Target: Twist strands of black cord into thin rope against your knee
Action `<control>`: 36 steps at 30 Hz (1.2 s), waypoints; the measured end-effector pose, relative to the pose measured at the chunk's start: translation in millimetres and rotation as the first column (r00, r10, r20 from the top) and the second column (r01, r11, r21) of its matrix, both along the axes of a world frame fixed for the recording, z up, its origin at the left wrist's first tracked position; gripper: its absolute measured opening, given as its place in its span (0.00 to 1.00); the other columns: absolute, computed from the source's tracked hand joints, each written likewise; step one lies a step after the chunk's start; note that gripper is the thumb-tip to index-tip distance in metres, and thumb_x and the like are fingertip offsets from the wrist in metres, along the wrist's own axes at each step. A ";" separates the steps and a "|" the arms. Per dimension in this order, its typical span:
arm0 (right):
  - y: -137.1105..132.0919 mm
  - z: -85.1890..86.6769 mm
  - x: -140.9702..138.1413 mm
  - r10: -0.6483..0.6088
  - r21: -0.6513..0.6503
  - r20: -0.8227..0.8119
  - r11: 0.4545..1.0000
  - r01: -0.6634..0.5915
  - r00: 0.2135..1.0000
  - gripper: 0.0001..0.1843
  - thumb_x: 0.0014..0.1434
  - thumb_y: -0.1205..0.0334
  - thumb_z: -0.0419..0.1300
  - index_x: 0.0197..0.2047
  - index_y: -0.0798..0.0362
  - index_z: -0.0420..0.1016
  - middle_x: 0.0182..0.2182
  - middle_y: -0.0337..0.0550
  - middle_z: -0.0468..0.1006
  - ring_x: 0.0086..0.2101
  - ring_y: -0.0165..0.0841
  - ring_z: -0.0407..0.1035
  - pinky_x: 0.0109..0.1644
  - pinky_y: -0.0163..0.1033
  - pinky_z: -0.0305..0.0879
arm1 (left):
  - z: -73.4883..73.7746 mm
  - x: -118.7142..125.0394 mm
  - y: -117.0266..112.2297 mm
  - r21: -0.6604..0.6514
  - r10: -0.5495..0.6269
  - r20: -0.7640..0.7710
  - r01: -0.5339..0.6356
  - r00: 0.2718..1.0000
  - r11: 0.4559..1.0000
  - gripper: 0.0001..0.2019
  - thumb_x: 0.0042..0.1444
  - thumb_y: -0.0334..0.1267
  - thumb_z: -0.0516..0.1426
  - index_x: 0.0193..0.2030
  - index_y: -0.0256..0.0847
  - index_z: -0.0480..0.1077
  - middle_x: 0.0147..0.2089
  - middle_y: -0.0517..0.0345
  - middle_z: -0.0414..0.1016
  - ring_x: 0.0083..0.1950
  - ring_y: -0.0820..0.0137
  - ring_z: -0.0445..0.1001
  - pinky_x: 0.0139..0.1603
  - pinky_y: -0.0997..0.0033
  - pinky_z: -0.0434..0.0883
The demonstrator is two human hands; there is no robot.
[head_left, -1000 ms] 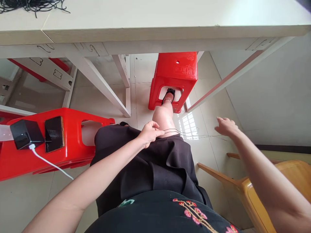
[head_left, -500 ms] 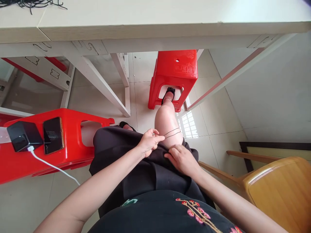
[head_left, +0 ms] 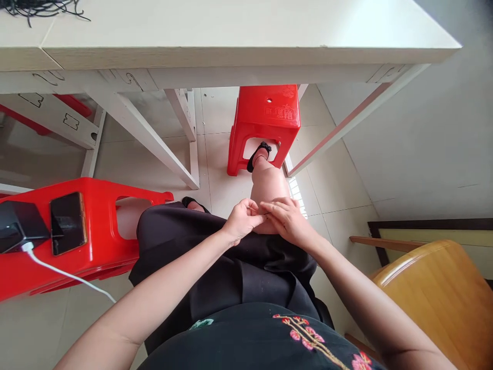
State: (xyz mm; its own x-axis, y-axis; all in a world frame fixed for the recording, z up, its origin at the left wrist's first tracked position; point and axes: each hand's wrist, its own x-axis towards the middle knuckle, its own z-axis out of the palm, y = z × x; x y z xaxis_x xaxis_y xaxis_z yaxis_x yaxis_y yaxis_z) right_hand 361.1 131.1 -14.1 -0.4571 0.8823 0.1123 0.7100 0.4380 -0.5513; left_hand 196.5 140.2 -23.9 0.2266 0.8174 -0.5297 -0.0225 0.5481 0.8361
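Observation:
My left hand [head_left: 243, 222] is closed in a pinch just above the bare knee [head_left: 269, 180]. Between its thumb and fingers is a thin black cord [head_left: 265, 214], of which only a short bit shows. My right hand [head_left: 287, 220] lies on the bare leg with its fingers stretched out towards the left fingertips. Those fingers cover the cord, so its far ends are hidden. A dark skirt [head_left: 231, 272] covers the lap below both hands.
A pale table [head_left: 231, 31] spans the front, with black cords [head_left: 50, 9] at its left. A red stool [head_left: 103, 226] holds a phone [head_left: 68, 223] and a charger [head_left: 19, 226] with a white cable. Another red stool [head_left: 265, 110] supports one foot. A wooden chair [head_left: 442, 293] is right.
My right hand has moved from the skirt's hem up onto the leg, over the cord. The cord's loose ends, seen across the knee before, are now covered. The view has shifted slightly.

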 end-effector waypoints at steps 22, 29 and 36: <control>23.3 -22.8 89.8 -0.349 -0.258 0.120 0.893 0.369 0.929 0.27 0.57 0.54 0.54 0.59 0.55 0.65 0.61 0.56 0.61 0.61 0.45 0.55 0.63 0.55 0.53 | -1.6 4.9 19.1 -0.012 -0.111 -0.112 0.110 0.988 0.994 0.15 0.38 0.33 0.62 0.29 0.41 0.59 0.20 0.71 0.58 0.19 0.82 0.52 0.21 0.81 0.51; 15.1 -37.2 -4.8 -0.393 -0.175 0.083 0.899 0.402 0.916 0.34 0.64 0.49 0.40 0.69 0.46 0.33 0.69 0.48 0.33 0.66 0.48 0.27 0.63 0.67 0.42 | -4.1 1.9 23.2 -0.025 -0.121 -0.096 0.119 0.988 0.993 0.16 0.39 0.34 0.63 0.30 0.41 0.59 0.20 0.70 0.60 0.18 0.83 0.54 0.19 0.81 0.52; 45.3 -43.2 -16.8 -0.522 -0.265 -0.022 0.825 0.499 0.853 0.31 0.64 0.44 0.37 0.69 0.38 0.35 0.69 0.43 0.32 0.66 0.50 0.25 0.59 0.76 0.30 | 1.5 -9.6 39.3 -0.089 -0.087 -0.034 0.084 0.996 0.993 0.18 0.39 0.31 0.64 0.31 0.42 0.58 0.19 0.72 0.59 0.15 0.84 0.51 0.14 0.81 0.45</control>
State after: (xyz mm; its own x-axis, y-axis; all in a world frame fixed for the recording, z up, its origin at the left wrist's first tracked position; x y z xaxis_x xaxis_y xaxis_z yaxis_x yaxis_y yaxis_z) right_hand 344.3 176.3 -57.3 0.0677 0.9910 -0.1154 0.7378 -0.1276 -0.6629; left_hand 186.9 179.6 -22.4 0.2723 0.7462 -0.6074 0.0577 0.6175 0.7845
